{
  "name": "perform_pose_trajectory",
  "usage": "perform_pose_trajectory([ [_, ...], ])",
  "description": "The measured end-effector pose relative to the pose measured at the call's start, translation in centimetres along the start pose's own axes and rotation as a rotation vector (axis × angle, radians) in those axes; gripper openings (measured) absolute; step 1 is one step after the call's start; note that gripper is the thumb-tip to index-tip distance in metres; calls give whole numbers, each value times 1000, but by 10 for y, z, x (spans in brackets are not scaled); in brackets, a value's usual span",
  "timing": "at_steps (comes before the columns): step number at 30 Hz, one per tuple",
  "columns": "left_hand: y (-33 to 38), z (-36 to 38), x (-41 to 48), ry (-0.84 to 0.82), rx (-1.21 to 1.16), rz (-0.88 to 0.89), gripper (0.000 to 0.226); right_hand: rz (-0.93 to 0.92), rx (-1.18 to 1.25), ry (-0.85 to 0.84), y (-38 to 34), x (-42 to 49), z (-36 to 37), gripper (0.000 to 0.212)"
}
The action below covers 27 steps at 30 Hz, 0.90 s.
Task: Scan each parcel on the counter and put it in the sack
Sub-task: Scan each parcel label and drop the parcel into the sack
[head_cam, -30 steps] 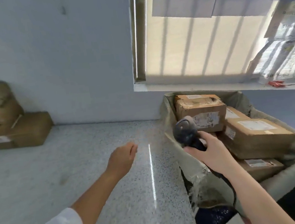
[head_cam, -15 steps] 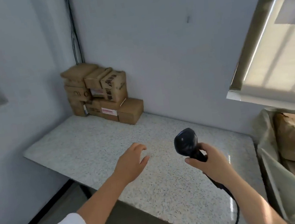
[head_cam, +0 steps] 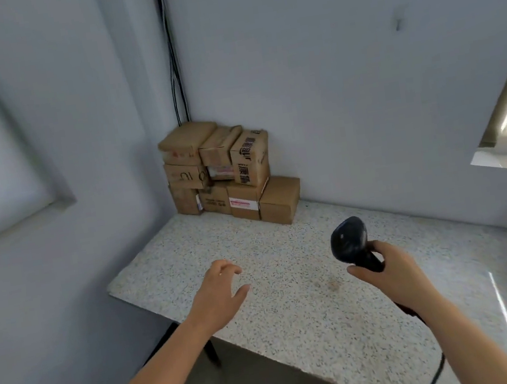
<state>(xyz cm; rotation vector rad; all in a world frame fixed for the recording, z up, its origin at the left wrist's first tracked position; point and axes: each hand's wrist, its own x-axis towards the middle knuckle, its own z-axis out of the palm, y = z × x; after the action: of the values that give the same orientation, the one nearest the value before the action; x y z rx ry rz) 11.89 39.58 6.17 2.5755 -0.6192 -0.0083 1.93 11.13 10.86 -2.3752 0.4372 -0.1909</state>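
We grip scanner (head_cam: 351,245) in right hand (head_cam: 387,274), fingers wrapped round handle, head aimed fwd — ready. Left hand (head_cam: 219,294) spread, empty, over counter (head_cam: 295,316); parcels (head_cam: 226,172) stacked far corner — prob next grab.

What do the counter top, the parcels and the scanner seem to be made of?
Counter top: probably polished terrazzo or stone; speckled, with a bright reflected streak. Parcels: brown cardboard, matte; creased edges, stuck-on labels. Scanner: likely dark plastic, smooth with slight sheen.
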Motion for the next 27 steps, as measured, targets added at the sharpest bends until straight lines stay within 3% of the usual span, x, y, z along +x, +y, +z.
perform_pose_trajectory([
  [16,2,52,162,-139,-83,-22,46,42,-17,-25,7,146,22,46],
  [27,1,73,305,-216,-4,-36,68,166,-37,15,-1,229,46,46],
])
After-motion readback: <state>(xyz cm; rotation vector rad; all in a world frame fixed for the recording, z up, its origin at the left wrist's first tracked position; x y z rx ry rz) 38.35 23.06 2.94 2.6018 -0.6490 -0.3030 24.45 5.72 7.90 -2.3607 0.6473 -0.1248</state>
